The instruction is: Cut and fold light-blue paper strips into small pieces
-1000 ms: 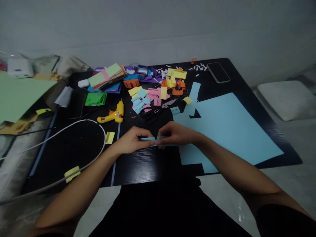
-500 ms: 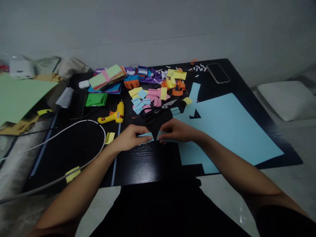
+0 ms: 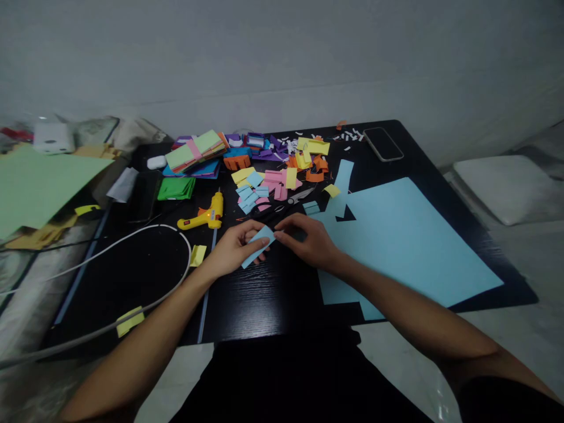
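A small light blue paper piece (image 3: 254,249) is tilted in my left hand (image 3: 231,249), pinched between thumb and fingers above the black table. My right hand (image 3: 311,239) has its thumb and fingertips closed together at the paper's right corner. Just beyond my hands lie scissors (image 3: 301,197) with dark handles, partly hidden. Folded light blue, pink and yellow paper pieces (image 3: 277,182) are heaped behind them. To the right, under my right forearm, spreads a large light blue paper sheet (image 3: 409,241) with cut-outs along its left side.
A yellow glue gun (image 3: 207,216) lies left of my hands, near a looping white cable (image 3: 187,235). Stacked coloured paper (image 3: 196,150), green pieces (image 3: 176,188) and scraps (image 3: 288,144) fill the back. A phone (image 3: 383,144) rests at the back right.
Earlier each hand held a light blue piece apart from the other. Now one piece shows, turned upward in my left hand, and my right fingertips have come to its corner.
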### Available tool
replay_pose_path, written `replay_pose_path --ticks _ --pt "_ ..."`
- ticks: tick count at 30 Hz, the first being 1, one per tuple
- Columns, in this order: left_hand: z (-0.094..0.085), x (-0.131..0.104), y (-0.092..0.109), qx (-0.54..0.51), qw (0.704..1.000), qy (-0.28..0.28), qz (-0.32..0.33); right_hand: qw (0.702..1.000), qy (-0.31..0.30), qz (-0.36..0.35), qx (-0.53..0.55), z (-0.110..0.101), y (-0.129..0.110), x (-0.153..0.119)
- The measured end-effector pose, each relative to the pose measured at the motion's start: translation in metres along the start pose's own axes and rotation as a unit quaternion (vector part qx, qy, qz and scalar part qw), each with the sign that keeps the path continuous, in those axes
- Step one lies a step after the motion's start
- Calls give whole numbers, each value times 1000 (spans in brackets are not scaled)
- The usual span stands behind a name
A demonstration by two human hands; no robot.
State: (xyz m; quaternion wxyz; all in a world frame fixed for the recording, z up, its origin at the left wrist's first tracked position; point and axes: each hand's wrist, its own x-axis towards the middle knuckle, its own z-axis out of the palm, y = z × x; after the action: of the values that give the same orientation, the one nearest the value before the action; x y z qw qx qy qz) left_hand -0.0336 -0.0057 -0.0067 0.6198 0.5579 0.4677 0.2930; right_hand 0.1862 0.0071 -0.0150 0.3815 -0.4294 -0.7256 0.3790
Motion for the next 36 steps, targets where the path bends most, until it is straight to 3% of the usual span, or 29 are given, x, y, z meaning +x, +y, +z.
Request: replay_pose_path --ticks 4,10,16,23,26,29,36 --pt "4 -2 -4 -40 998 -31 25 984 -79 110 112 5 2 -1" --pt "-4 -13 6 -93 983 -140 68 929 -150 186 282 -4 4 8" --pt "-20 -15 7 -122 969 -208 62 889 -156 234 362 -8 5 10" --pt "-25 -13 6 -140 956 -254 44 850 -179 278 409 -10 4 11" --pt "-23 -14 7 -117 963 -242 33 842 -186 282 420 -10 5 12" --pt "-18 -13 8 -62 978 -193 48 845 -184 283 415 -8 9 12" --pt "-11 -5 8 39 988 -98 114 885 -163 236 366 -7 6 9"
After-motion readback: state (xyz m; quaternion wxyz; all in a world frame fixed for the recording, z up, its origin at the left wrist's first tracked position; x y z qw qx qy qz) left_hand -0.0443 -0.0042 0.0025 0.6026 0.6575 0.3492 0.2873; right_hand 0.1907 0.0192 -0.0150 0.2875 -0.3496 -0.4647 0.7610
